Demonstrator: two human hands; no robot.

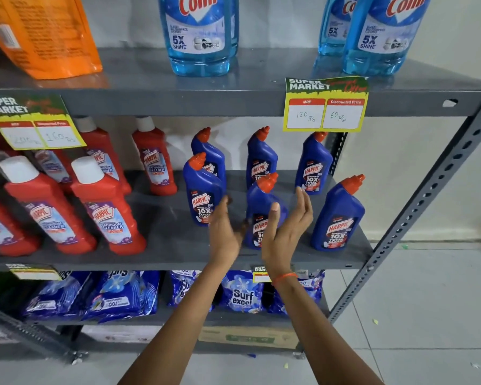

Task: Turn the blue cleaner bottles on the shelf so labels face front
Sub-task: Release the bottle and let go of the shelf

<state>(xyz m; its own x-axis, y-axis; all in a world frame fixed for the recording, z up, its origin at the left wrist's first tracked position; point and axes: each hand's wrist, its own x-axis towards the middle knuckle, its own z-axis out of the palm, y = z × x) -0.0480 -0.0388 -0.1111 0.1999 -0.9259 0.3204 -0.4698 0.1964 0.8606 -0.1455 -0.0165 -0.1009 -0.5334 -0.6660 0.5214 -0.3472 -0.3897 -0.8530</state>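
Observation:
Several blue Harpic bottles with orange caps stand on the middle grey shelf [353, 240]. The front middle bottle [257, 201] sits between my two hands, its label partly hidden behind my right thumb. My left hand [224, 232] is open just left of it, blurred. My right hand [286, 229] is open on its right side, thumb across the bottle's front, fingers spread upward. Whether either hand touches the bottle I cannot tell. The front left bottle [203, 195], front right bottle [338, 218] and the back-row bottles [314, 165] show their labels.
Red Harpic bathroom cleaner bottles [106, 209] fill the shelf's left half. Light blue Colin bottles [197, 31] and an orange pouch [42, 34] stand on the shelf above. A yellow price tag [325, 107] hangs from its edge. Surf excel packs [242, 293] lie below. A slotted upright [417, 215] is at right.

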